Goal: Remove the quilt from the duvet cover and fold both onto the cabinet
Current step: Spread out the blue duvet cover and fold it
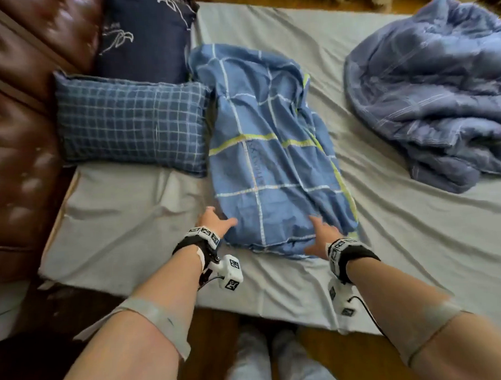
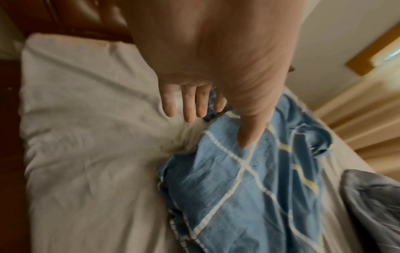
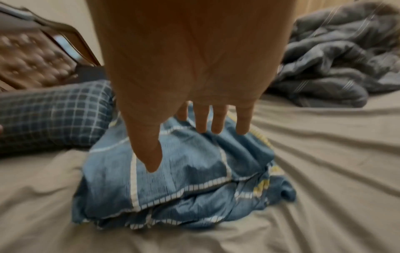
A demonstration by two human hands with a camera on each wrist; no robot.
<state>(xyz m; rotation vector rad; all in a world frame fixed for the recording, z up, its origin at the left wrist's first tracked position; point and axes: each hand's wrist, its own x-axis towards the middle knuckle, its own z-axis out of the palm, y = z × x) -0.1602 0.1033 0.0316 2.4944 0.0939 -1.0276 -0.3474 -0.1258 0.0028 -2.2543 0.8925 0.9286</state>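
Now the duvet cover (image 1: 274,160), blue with white and yellow grid lines, lies folded into a long rumpled strip on the bed (image 1: 125,222), running from the near edge toward the far side. Both hands reach at its near end. The left hand (image 1: 216,222) is spread wide, fingers straight, at the near left corner of the strip; in the left wrist view its thumb lies over the blue cloth while the other fingers (image 2: 188,106) point past the edge over the pale sheet. The right hand (image 1: 322,238) is also wide, fingers straight and apart, just over the near right part of the cover; whether they touch the cloth is hard to tell through the blur. Neither hand grips anything. The quilt (image 1: 436,89), a greyish-blue bundle, sits heaped well apart at the far right of the bed. Left of the cover, touching it, lies a checked pillow (image 1: 130,123), with a dark navy pillow (image 1: 144,37) beyond it against the brown tufted headboard (image 1: 17,141)
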